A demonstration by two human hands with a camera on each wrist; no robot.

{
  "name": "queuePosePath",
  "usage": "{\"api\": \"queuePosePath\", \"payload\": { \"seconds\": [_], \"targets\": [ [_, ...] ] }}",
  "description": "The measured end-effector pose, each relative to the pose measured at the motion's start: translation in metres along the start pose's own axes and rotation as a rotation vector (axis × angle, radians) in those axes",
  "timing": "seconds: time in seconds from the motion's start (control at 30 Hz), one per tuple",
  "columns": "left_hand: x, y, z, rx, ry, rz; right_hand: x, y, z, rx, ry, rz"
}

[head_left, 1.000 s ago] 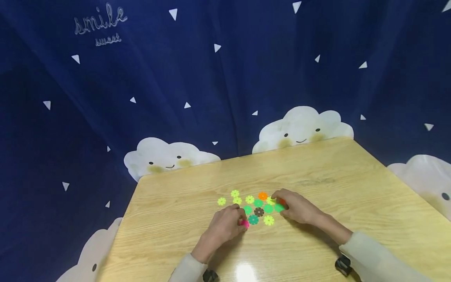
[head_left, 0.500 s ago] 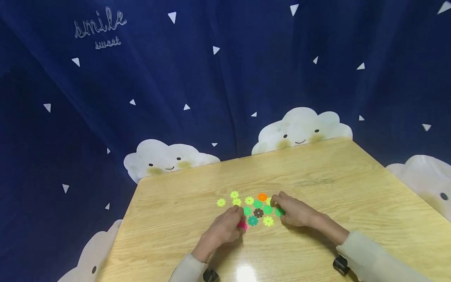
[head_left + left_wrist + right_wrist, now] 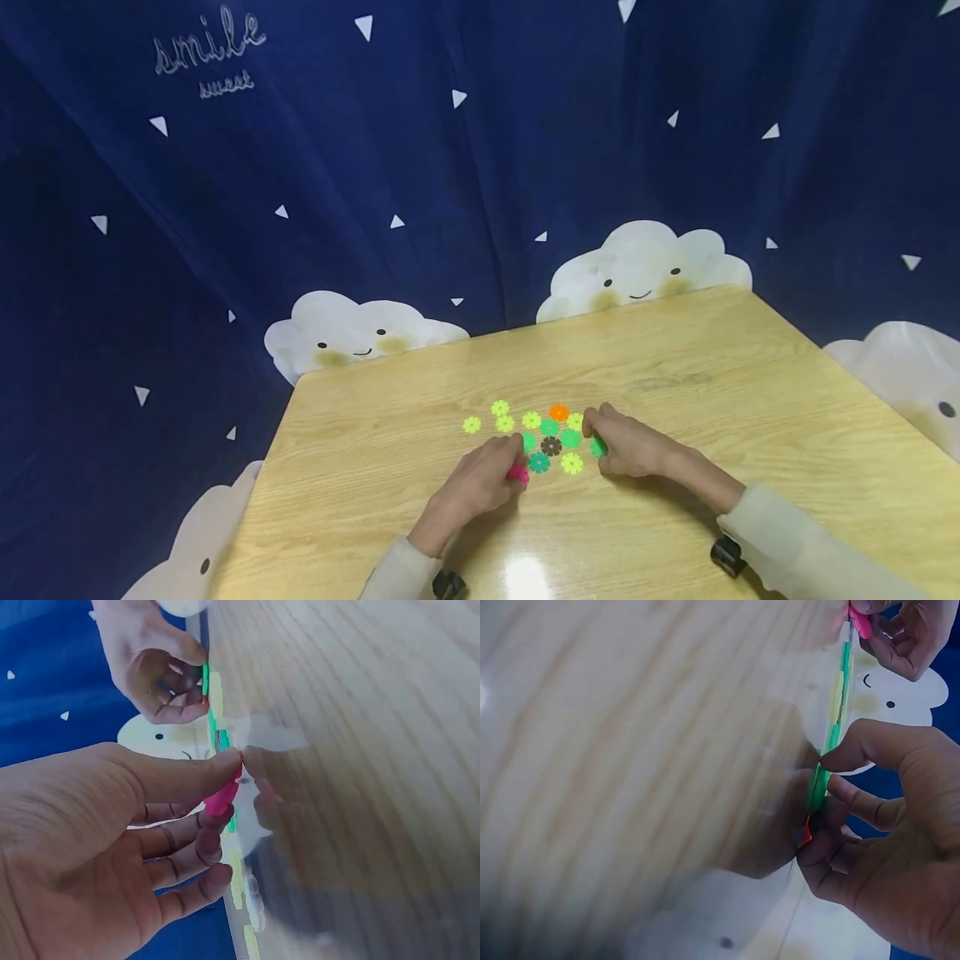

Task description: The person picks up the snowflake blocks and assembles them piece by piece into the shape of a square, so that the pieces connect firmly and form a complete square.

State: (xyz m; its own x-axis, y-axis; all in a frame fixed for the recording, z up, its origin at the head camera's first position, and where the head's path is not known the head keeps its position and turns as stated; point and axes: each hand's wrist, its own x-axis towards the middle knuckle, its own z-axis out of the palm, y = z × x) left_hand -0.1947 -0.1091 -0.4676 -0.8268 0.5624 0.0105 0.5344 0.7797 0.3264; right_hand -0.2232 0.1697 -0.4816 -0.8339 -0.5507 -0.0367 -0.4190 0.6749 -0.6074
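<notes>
outer green disc [image 3: 597,448] at the right hand [image 3: 633,442] now sits slightly nearer the person and is more covered than one second ago; the red piece [image 3: 806,832] beside it, then visible from the head, now shows only in the wrist views. the left hand [image 3: 480,477] and its pink disc [image 3: 518,475] keep nearly the same position.

nearest are two pale sleeves [image 3: 795,533], each with a black wrist unit [image 3: 727,556] below the cuff.

left hand: thumb and index finger pinch the pink disc, tilted relative to the worktop [image 3: 360,467], at the near left of the layout. the other fingers are bent and hold nothing.

right hand: fingers are narrowed on the outer green disc, which lies nearly flat at the right of the layout. the red piece is at the same fingers; whether it is gripped cannot be told.

between the hands are a teal disc [image 3: 539,462] and a near yellow disc [image 3: 572,463]. behind these is a brown disc [image 3: 551,447], with three inner green discs [image 3: 550,427] around it. farther out are an orange disc [image 3: 558,413] and five far yellow discs [image 3: 500,408], the leftmost slightly apart.

beyond the worktop hangs a dark blue curtain [image 3: 420,158] with white clouds [image 3: 645,250], white triangles [image 3: 364,27] and the lettering "smile sweet" [image 3: 210,46].
</notes>
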Motion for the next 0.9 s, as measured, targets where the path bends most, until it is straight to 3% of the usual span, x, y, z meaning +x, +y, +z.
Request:
{"api": "queuePosePath", "payload": {
  "seconds": [0.4, 0.73, 0.9],
  "targets": [
    [-0.004, 0.003, 0.000, -0.005, 0.069, 0.013, 0.000, 0.003, -0.003, 0.025, 0.021, 0.003],
    [-0.007, -0.002, -0.012, -0.109, 0.181, 0.004, -0.002, 0.007, -0.010, 0.099, -0.023, -0.156],
    [-0.011, -0.004, -0.017, -0.130, 0.236, -0.015, -0.006, 0.008, -0.012, 0.191, -0.029, -0.205]
  ]
}}
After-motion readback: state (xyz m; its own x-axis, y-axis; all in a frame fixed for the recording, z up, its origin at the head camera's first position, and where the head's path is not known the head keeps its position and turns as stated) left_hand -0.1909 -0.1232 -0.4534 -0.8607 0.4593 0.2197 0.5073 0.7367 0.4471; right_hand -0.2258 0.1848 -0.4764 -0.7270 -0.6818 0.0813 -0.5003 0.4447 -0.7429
